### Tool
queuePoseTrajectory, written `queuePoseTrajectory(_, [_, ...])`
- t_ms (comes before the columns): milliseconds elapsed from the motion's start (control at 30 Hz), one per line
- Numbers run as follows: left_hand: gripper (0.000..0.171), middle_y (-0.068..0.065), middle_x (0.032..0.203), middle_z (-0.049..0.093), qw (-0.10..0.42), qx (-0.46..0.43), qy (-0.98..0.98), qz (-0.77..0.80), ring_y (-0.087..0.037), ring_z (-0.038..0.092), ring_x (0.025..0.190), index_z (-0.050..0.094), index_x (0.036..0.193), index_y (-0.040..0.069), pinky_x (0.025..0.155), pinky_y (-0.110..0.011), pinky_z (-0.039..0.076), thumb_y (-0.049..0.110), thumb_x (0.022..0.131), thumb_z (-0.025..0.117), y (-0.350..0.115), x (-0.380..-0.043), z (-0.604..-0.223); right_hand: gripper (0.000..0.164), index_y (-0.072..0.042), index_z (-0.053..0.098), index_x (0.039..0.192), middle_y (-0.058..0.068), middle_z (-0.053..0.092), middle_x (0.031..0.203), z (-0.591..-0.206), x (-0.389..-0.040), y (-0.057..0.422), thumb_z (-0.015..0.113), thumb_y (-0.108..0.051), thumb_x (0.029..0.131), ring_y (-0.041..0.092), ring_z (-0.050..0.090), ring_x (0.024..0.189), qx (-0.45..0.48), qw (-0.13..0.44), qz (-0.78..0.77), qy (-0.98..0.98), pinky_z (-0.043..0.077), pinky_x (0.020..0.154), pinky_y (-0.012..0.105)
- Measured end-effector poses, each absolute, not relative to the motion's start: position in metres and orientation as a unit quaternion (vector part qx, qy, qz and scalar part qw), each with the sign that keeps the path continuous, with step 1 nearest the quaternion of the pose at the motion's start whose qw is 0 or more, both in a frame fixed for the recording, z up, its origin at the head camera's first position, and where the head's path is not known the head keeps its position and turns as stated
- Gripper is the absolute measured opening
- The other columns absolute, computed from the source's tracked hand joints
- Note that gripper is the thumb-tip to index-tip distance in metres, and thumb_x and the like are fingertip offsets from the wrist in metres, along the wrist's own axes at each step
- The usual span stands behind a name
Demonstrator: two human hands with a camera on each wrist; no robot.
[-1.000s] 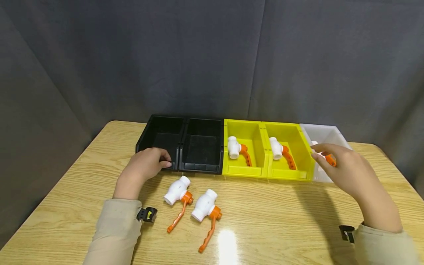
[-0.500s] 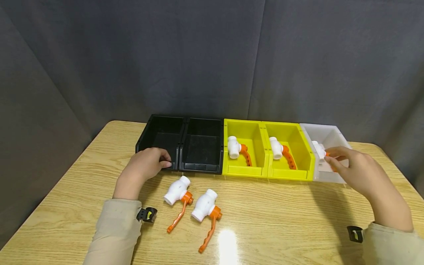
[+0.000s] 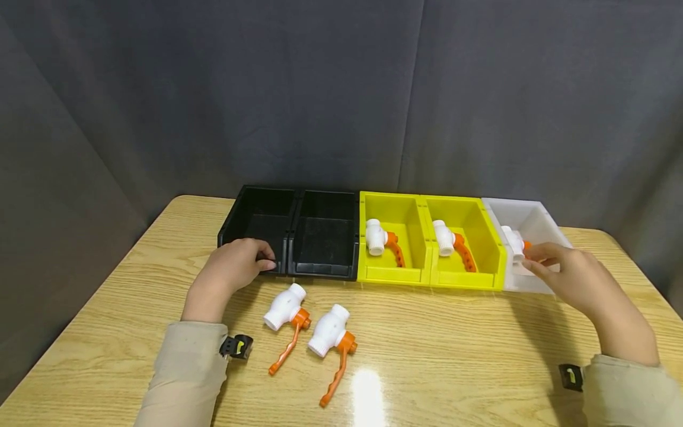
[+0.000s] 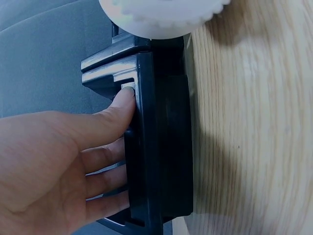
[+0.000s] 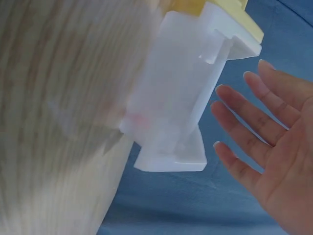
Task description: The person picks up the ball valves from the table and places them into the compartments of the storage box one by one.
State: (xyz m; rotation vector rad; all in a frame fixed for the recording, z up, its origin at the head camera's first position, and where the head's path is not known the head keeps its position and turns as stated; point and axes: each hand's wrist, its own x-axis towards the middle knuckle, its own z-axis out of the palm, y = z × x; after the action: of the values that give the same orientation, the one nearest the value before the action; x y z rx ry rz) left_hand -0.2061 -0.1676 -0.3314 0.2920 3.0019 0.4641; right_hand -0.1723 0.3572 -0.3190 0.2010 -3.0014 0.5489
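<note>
In the head view my left hand (image 3: 235,267) rests at the front of the leftmost black bin (image 3: 261,201). The left wrist view shows its thumb on the bin's front lip (image 4: 142,73), with the other fingers just behind it. My right hand (image 3: 576,273) hovers over the front of the white bin (image 3: 539,287), fingers spread and nothing held in the right wrist view. Close to its fingertips, a white ball valve (image 3: 513,243) lies in that bin, its orange handle mostly hidden. Two more ball valves with orange handles, a left one (image 3: 284,308) and a right one (image 3: 329,332), lie on the table.
A second black bin (image 3: 325,271) adjoins the first. Further right, the left yellow bin (image 3: 392,275) and the right yellow bin (image 3: 464,280) hold a ball valve each. The row stands on a wooden table (image 3: 437,356) before a grey curtain (image 3: 341,95).
My right hand has moved right and down from above the right yellow bin's edge to the valve in the white bin, and its fingers have come slightly off it. My left hand stays put.
</note>
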Motion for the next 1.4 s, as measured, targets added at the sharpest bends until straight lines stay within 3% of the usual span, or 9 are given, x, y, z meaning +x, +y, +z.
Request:
queuePoseTrajectory(167, [0.02,-0.013,0.11,0.069,0.045,0.095,0.982,0.154,-0.028,0.062,0.093,0.073,0.109,0.008,0.087,-0.051,0.049,0.022,0.095,0.068,-0.167,-0.206,-0.331,0.038,0.001,0.066,0.114,0.028,0.065,0.108,-0.325,-0.174,0.362,0.065,-0.033,0.097,0.047,0.057,0.098,0.055,0.018,0.188,-0.98,0.045,0.077,0.058])
queuePoseTrajectory(433, [0.021,-0.014,0.111,0.069,0.046,0.096,0.982,0.155,-0.029,0.062,0.094,0.073,0.11,0.008,0.088,-0.051,0.049,0.022,0.095,0.068,-0.166,-0.206,-0.33,0.033,0.005,0.066,0.112,0.023,0.066,0.103,-0.333,-0.176,0.368,0.071,-0.022,0.093,0.045,0.057,0.097,0.066,0.0,0.197,-0.978,0.046,0.077,0.054])
queuePoseTrajectory(667, [0.021,-0.013,0.11,0.069,0.045,0.102,0.982,0.156,-0.029,0.062,0.095,0.073,0.11,0.008,0.088,-0.051,0.049,0.021,0.095,0.068,-0.166,-0.208,-0.33,0.024,0.004,0.069,0.104,0.017,0.069,0.096,-0.339,-0.176,0.37,0.074,-0.014,0.089,0.04,0.061,0.091,0.083,0.012,0.196,-0.977,0.047,0.074,0.045])
queuePoseTrajectory(967, [0.021,-0.013,0.11,0.069,0.038,0.105,0.982,0.154,-0.03,0.063,0.099,0.072,0.111,0.008,0.089,-0.052,0.048,0.019,0.094,0.069,-0.164,-0.208,-0.327,0.012,0.002,0.073,0.094,0.012,0.07,0.088,-0.344,-0.179,0.371,0.076,-0.006,0.085,0.036,0.062,0.086,0.096,0.019,0.194,-0.976,0.048,0.078,0.051])
queuePoseTrajectory(1400, [0.022,-0.016,0.12,0.063,-0.003,0.1,0.984,0.146,-0.038,0.059,0.11,0.07,0.114,0.008,0.091,-0.055,0.047,0.022,0.097,0.066,-0.164,-0.195,-0.315,0.009,-0.003,0.073,0.085,0.008,0.069,0.081,-0.341,-0.182,0.364,0.078,-0.009,0.083,0.026,0.059,0.075,0.1,0.028,0.173,-0.979,0.048,0.072,0.045])
